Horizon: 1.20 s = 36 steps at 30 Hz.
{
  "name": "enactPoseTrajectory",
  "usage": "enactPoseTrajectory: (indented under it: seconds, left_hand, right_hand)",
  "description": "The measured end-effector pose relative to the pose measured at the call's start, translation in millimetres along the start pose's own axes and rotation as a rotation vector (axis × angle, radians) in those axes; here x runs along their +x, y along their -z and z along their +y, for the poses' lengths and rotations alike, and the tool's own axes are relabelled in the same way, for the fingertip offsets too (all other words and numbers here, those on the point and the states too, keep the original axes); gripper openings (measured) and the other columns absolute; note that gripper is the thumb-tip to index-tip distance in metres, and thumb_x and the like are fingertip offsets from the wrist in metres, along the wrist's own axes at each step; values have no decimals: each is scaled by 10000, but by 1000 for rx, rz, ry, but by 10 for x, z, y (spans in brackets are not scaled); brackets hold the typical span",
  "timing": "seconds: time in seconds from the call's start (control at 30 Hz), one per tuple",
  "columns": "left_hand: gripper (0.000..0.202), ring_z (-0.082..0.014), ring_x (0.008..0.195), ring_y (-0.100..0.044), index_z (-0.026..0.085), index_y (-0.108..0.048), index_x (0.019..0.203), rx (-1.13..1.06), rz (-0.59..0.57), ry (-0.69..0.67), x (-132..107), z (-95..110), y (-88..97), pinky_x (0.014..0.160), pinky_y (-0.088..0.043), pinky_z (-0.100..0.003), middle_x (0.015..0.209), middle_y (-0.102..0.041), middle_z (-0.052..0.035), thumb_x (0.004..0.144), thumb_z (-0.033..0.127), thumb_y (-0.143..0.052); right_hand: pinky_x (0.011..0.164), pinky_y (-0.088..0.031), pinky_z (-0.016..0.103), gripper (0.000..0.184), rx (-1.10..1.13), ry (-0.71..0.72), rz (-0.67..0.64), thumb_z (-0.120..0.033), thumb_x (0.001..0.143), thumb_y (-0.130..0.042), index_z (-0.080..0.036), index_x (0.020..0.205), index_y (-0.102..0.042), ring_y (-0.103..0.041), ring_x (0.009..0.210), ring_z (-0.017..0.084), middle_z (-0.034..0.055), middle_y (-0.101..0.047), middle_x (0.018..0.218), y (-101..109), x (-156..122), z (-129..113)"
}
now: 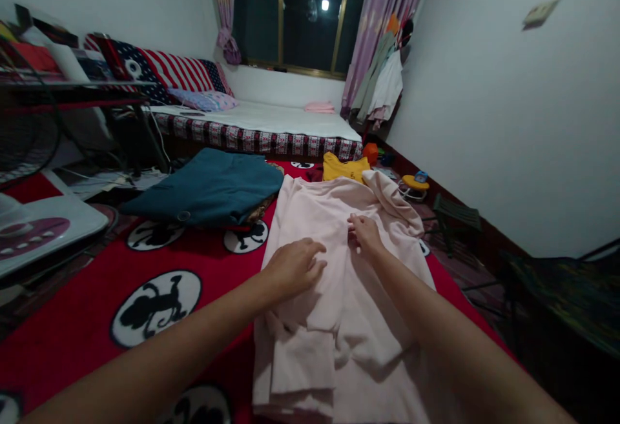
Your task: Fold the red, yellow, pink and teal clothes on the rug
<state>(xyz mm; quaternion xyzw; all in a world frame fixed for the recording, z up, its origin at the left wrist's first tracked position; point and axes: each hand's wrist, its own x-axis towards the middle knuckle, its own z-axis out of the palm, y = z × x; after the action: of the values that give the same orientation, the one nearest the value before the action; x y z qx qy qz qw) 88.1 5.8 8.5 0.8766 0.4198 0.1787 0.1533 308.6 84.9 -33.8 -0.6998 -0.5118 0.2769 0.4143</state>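
A pale pink garment [334, 295] lies spread lengthwise on a red blanket with black-and-white cartoon circles [97, 295]. My left hand [294, 268] rests on the garment's left half, fingers together and laid on a folded edge. My right hand [364, 233] sits a little farther up the middle, its fingers curled and pinching the pink cloth. A sleeve of the garment trails off to the upper right.
A folded teal garment [208, 186] lies to the left on the blanket, a yellow one [345, 168] beyond the pink one. A bed [261, 124] stands under the window. A small stool [414, 185] and dark chair [566, 288] are at the right wall.
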Motion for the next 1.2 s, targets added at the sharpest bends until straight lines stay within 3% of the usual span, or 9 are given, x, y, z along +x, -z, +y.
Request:
enactPoseTrajectory:
  seconds: [0.07,0.13,0.3,0.4,0.5,0.63,0.77,1.0,1.2]
  left_hand:
    - [465,-233,1207,-511,153,-482,1324,77,124,33,158,-76,-247,980,-419,-339,1344,-515,-144,881,294,-468]
    - [558,-280,1356,-344,111,-398,1388,154,148,96,238,-178,-472,1080,-327,-406,1461,-370,-186,881,333,-473]
    - [580,-339,1415,-187,158,-396,1411,238,150,129,221,-331,-757,1135,-176,-513,1513,-281,-183,912,454,-397]
    - [590,-328,1423,-162,192,-377,1425,246,153,112,208,-327,-786,1137,-160,-523,1524,-270,-156,908,476,-391]
    - [610,-322,1427,-151,194,-360,1436,233,155,117,216,-309,-784,1138,-145,-535,1533,-252,-148,903,490,-387]
    - [624,-328,1430,-136,182,-367,1435,196,157,127,212,-287,-759,1141,-131,-543,1531,-252,-157,900,504,-369]
    - [639,-338,1428,-128,147,-351,1445,148,136,134,199,-272,-743,1149,-102,-542,1525,-243,-189,908,494,-343]
    - [648,-345,1434,-63,152,-267,1478,32,109,119,185,-292,-716,1149,-89,-557,1559,-117,-158,916,469,-323]
    - [650,-343,1435,17,180,-232,1490,-64,106,96,163,-300,-680,1149,-57,-569,1567,-81,-119,915,466,-333]
  right_hand:
    - [436,-419,208,293,22,-33,-1,-346,882,-385,-135,877,-588,-538,442,111,22,-611,599,-36,80,-85]
    - [440,-421,212,244,8,-43,-23,-323,847,-461,-131,866,-610,-535,442,113,17,-613,585,-66,140,-150]
    - [602,-456,231,122,-124,39,-48,-219,692,-655,-170,801,-679,-624,692,163,29,-669,705,-113,209,-163]
    - [731,-444,262,82,-459,183,44,-177,726,-614,-201,752,-688,-614,896,201,63,-681,847,-192,217,-189]
    - [791,-433,269,185,-739,425,100,-167,794,-542,-217,884,-696,-593,975,198,78,-661,1001,-357,264,-328]
    - [841,-440,254,333,-568,576,-39,-68,776,-502,-197,1032,-671,-600,967,165,59,-644,1121,-683,477,-598]
    - [878,-428,245,328,-498,562,-71,-68,799,-482,-168,1044,-675,-609,970,155,62,-680,1079,-1009,797,-820]
    - [875,-431,333,383,-601,438,53,-397,896,-461,-132,1115,-630,-570,1075,247,165,-622,1150,-1337,1184,-1209]
    - [905,-420,374,330,-806,373,-25,-231,805,-611,-158,1126,-605,-586,1087,261,163,-644,1119,-1442,1331,-1269]
